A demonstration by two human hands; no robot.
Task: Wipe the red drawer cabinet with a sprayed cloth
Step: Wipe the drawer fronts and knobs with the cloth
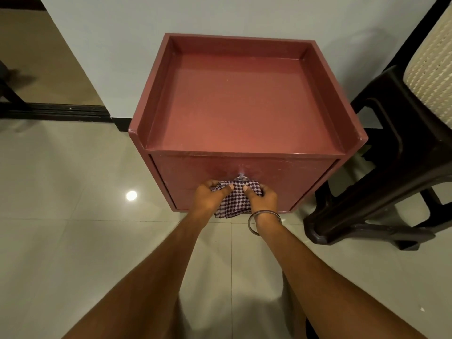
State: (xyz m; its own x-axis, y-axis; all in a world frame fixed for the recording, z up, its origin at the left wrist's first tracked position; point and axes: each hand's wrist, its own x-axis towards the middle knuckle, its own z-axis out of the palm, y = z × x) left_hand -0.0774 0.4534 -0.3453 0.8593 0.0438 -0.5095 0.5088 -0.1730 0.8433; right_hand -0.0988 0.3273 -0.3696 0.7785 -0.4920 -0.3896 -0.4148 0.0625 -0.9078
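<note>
The red drawer cabinet [244, 106] stands against a white wall, its top a shallow tray with raised rims on three sides. A checked purple-and-white cloth [234, 200] is bunched in front of the drawer face, just below the shiny metal knob [241, 178]. My left hand [209, 196] grips the cloth's left side and my right hand [263, 196], with a metal bangle on the wrist, grips its right side. Both thumbs press on top of the cloth. The lower part of the drawer front is hidden behind the hands and cloth.
A dark brown plastic stool [391, 167] stands close to the cabinet's right side, with a woven cream cushion [433, 67] on it. Glossy pale floor tiles [73, 216] lie to the left and below. A doorway threshold [56, 113] is at the far left.
</note>
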